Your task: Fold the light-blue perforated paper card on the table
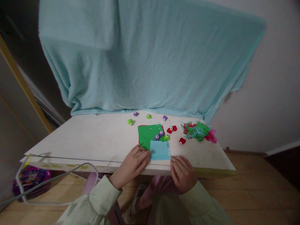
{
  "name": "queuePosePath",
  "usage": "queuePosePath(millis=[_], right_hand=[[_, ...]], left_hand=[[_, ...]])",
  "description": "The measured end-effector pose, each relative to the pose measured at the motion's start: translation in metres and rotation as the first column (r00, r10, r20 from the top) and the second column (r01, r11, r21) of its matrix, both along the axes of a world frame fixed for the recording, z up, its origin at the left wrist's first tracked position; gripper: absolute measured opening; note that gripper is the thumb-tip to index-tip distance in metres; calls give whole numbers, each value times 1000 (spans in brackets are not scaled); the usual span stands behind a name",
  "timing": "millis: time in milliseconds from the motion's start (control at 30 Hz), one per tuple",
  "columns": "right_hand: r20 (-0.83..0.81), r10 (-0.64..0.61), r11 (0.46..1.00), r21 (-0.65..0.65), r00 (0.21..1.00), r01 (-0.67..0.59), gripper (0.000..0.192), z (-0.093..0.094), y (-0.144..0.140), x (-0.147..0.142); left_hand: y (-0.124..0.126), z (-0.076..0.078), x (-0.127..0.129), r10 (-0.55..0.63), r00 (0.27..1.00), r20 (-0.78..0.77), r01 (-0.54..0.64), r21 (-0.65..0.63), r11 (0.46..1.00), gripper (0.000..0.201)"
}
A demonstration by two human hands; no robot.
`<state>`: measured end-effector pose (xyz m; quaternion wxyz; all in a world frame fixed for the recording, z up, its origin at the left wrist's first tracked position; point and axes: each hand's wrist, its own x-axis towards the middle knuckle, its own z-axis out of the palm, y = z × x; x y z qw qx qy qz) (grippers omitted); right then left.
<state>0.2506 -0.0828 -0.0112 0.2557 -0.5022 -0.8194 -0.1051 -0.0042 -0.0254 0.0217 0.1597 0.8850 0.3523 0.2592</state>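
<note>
Fingers [143,154] flank blue paper [159,150].

Colours here: the desk [93,140] is off-white with a yellowish front edge. A pale turquoise blanket [145,62] hangs behind it. On the desk there's a bright green paper sheet [147,134] with red peeking out underneath, and a light blue paper square [160,150] with tiny dots along its edge. Little punches in purple [136,113], lime green [130,122] and red [182,141]. The scrap pile [198,131] mixes green, red, pink and light blue. Sleeves [98,200] are pale mint.
</note>
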Motion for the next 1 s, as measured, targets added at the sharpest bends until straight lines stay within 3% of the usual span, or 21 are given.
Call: queuePosePath(millis=[267, 400, 500, 700, 1000], right_hand=[[-83, -133, 985, -118, 988, 123, 17, 16, 11, -8], [-142, -36, 976, -217, 989, 5, 30, 28, 30, -21], [-125, 68, 953, -284, 990, -102, 30, 32, 41, -36], [-49, 108, 930, -349, 993, -118, 28, 34, 51, -56], [-140, 160, 862, -462, 977, -208, 18, 32, 60, -56]], left_hand=[[24, -20, 18, 68, 994, 83, -66, -20, 998, 25], [29, -29, 21, 115, 984, 138, -105, -75, 992, 26], [33, -33, 20, 131, 976, 174, -108, -134, 985, 31], [45, -38, 18, 105, 974, 202, -55, -241, 969, 33], [48, -42, 19, 111, 976, 190, -57, -268, 962, 21]])
